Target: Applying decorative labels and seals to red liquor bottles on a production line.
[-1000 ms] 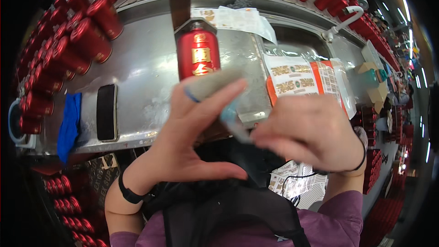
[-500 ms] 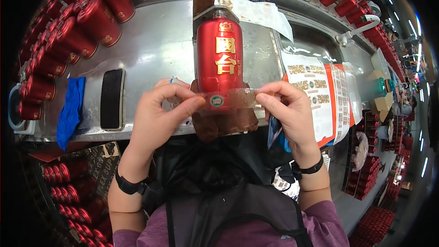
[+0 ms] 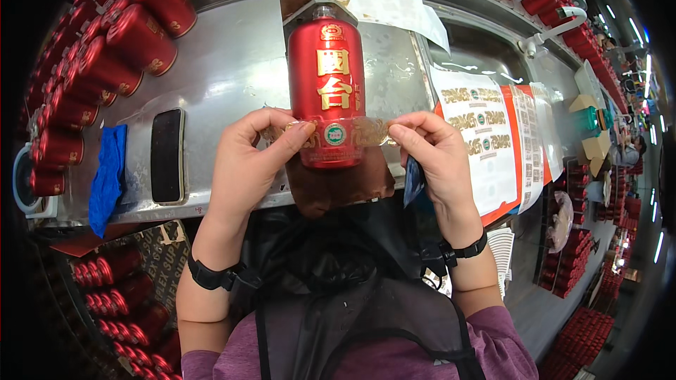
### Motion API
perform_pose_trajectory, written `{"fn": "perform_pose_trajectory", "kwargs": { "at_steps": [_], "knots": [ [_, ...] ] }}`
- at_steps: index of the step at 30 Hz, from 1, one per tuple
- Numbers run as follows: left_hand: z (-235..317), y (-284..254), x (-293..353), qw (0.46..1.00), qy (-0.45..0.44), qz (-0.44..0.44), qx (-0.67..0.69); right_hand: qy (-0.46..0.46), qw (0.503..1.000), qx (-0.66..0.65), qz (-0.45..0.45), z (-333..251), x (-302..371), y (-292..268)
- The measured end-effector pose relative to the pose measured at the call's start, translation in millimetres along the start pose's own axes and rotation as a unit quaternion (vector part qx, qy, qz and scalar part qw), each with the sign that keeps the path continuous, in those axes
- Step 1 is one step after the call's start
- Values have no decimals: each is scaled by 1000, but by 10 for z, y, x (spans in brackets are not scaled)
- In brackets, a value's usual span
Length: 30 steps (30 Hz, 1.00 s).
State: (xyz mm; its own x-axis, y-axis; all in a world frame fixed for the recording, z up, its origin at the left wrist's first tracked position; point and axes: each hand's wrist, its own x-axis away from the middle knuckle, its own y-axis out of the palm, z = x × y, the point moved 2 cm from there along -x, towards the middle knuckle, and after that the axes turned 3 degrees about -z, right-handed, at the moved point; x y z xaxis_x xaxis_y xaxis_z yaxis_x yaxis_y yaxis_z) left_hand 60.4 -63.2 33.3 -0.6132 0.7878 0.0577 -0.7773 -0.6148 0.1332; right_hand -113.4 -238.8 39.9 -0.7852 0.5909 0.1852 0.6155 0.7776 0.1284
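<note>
A red bottle with gold characters (image 3: 325, 56) lies on its back in a brown holder (image 3: 338, 186) at the bench's front edge, its neck pointing away from me. Across its lower part stretches a clear strip label (image 3: 352, 131) with gold print and a round green mark. My left hand (image 3: 257, 148) pinches the strip's left end between thumb and forefinger. The right end is pinched by my right hand (image 3: 429, 148) in the same way. The strip lies over or just above the bottle's front; I cannot tell whether it touches everywhere.
Left on the metal bench (image 3: 232, 63) are a phone (image 3: 167, 157), a blue cloth (image 3: 108, 177) and rows of red bottles (image 3: 144, 39). To the right lie label sheets (image 3: 475, 127) and a white bent pipe (image 3: 553, 34). More sheets (image 3: 384, 10) sit behind the bottle.
The strip has come over the bottle's lower front, with its green mark now centred there. The bottle's lower end now shows below the strip. Both hands keep their pinch.
</note>
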Motion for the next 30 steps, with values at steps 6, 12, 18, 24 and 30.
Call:
{"fn": "perform_pose_trajectory", "kwargs": {
  "at_steps": [6, 12, 18, 24, 30],
  "knots": [
    [-5, 17, -11, 1000, -2, 6, -6, -4, 1000, -15, -11, 9, -14, 1],
    [-17, 28, -22, 1000, -11, 15, -6, -3, 1000, -22, -16, 40, -38, -18],
    [-6, 18, -14, 998, -7, -10, -54, -1, 1000, -13, -13, 70, -46, -32],
    [-39, -9, -14, 999, -22, -6, -29, 6, 999, -37, -13, 86, -52, -18],
    [-35, -3, -26, 1000, -6, -15, -23, 8, 999, -34, -15, 100, -56, -18]
  ]
}}
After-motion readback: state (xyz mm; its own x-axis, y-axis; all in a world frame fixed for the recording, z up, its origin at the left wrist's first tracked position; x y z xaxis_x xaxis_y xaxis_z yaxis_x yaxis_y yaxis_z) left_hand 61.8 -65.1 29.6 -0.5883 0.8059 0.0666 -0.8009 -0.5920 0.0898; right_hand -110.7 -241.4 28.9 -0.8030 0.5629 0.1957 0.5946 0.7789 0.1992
